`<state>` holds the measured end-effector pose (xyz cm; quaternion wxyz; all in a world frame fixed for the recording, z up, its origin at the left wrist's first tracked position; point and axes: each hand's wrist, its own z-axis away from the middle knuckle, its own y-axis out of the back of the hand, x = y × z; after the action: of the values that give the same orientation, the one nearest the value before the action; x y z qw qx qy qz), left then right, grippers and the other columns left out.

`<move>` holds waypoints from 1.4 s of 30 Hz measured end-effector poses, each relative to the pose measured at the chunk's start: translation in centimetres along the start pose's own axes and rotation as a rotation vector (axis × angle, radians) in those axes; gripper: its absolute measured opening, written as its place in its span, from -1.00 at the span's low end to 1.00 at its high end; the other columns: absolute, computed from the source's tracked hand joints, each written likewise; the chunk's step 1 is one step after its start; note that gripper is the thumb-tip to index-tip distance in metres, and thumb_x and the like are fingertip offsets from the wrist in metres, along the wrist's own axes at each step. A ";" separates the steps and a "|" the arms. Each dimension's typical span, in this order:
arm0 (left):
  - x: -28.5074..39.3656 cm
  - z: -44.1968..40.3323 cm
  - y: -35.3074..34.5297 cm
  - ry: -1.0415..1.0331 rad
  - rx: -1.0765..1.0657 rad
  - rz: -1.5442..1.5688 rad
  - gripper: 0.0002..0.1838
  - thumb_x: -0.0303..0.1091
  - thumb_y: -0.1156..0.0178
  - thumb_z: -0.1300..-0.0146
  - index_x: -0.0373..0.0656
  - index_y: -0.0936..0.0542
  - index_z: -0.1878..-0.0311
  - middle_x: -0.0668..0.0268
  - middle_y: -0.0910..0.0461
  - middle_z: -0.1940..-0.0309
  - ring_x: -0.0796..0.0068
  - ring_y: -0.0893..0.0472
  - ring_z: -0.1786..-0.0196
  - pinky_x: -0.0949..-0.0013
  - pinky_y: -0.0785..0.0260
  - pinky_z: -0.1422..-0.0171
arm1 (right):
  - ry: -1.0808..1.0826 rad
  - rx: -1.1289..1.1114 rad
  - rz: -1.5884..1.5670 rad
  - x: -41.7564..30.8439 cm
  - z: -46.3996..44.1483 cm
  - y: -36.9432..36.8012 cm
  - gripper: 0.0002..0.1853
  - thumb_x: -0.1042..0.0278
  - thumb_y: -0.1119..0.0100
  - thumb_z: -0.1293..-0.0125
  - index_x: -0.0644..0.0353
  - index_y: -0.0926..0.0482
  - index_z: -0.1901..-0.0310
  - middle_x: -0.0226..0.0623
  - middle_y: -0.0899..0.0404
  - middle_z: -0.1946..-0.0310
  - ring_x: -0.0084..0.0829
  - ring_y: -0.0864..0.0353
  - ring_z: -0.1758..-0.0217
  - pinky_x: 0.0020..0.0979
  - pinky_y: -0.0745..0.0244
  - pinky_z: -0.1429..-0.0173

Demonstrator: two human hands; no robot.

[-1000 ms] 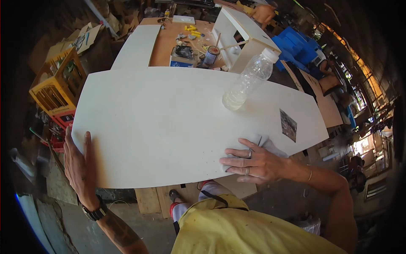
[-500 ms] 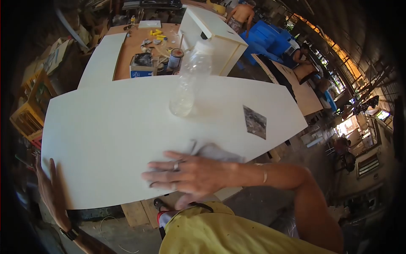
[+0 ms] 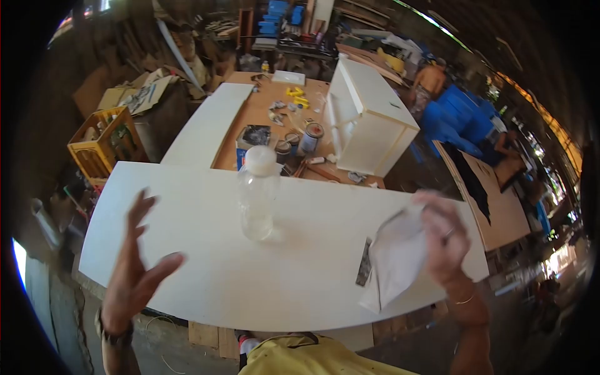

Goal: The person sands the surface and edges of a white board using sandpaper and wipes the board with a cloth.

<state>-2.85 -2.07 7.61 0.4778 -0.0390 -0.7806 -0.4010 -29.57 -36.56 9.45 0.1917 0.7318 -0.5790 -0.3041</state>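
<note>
Left hand (image 3: pixel 134 270) widely spread, right hand (image 3: pixel 446 236) tight around pale cloth (image 3: pixel 399 257)

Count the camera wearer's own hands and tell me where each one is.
2. The left hand is open near the left end of the white panel; the right hand grips a cloth near the right end. Both are in view.

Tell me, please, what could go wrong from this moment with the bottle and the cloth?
The bottle stands on the white board, between the left hand and the right hand; a wide sweep might knock it over. The liquid inside could then spill if the cap is loose, which I cannot tell.

The cloth hangs loosely from the right hand, so its free end might catch the bottle if swung across.
</note>
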 end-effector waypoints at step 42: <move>-5.1 14.3 -3.2 0.187 1.089 0.387 -0.15 -0.22 -0.52 0.05 -0.37 -0.38 -0.31 0.24 -0.55 0.14 0.41 -0.59 0.08 0.31 -0.46 -0.05 | 0.513 -0.667 -0.188 5.7 -14.1 -30.4 -0.49 0.07 -0.07 -0.46 0.32 -0.51 -0.23 -0.21 -0.38 -0.40 -0.20 -0.46 -0.36 -0.23 -0.36 -0.42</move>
<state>-11.73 6.95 -1.42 0.5605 0.1058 -0.8074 0.1508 2.86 -35.33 -0.57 0.5269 0.7315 -0.3133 -0.2988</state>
